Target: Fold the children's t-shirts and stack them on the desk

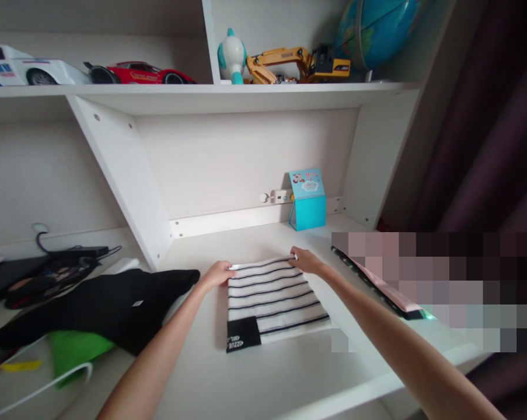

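A white garment with dark stripes (pixel 272 297) lies folded into a near rectangle on the white desk (pixel 193 361). A black patch with white lettering covers its near left corner. My left hand (pixel 217 274) pinches the far left corner. At the far right corner, my right hand (pixel 306 260) grips the edge between thumb and fingers. Most of the cloth rests flat on the desk, its far edge drawn straight between my hands.
Left of me lie a black garment (pixel 114 297), a green cloth (pixel 77 353) and a white hanger (pixel 48 385). Behind stands a blue desk calendar (pixel 309 201). Folded clothes (pixel 377 280), partly pixelated, lie right. A shelf (pixel 245 93) above holds toys and a globe (pixel 381 29).
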`<state>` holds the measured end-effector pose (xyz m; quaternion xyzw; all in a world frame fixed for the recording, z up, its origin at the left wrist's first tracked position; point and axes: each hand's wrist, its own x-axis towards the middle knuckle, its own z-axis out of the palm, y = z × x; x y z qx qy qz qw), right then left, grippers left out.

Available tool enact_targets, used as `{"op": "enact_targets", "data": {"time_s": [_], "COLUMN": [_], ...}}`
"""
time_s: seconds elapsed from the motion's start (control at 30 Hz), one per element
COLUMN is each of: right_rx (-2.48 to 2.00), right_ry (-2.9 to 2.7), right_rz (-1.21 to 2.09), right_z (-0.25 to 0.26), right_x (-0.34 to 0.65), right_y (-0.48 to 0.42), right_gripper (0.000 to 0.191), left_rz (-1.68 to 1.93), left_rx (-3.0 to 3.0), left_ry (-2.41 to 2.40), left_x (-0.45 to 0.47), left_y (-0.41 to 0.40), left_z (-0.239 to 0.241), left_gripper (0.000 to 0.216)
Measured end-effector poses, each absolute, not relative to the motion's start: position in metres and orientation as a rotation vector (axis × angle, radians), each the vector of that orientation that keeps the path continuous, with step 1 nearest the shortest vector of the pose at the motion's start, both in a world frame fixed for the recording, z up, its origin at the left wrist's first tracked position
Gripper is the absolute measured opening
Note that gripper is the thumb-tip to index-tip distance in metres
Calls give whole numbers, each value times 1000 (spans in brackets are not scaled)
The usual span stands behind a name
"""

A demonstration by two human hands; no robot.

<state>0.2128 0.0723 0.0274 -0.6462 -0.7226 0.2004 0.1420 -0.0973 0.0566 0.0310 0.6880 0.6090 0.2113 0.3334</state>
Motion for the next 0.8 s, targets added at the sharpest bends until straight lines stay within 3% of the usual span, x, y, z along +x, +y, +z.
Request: {"op": "enact_targets", "data": {"time_s": [0.33,0.47,0.67,0.8], "right_rx": [-1903,-1767,-1339,-1002], "right_ry": [-2029,-1918,-1784,-1985], "right_rz": [554,461,193,151], "right_z": [21,57,136,144], "right_x": [208,219,237,223], "right_y": [66,57,-11,-93], "right_gripper": [26,27,35,31], "left_rz": [536,607,1107,991], "left_rx": [1980,2029,2181,2309], "left_ry": [1583,1473,1125,1086], "left_x": [-92,-84,-77,-89], "left_y": [71,64,28,18], "left_z": [30,70,156,148], "left_gripper": [21,26,24,15]}}
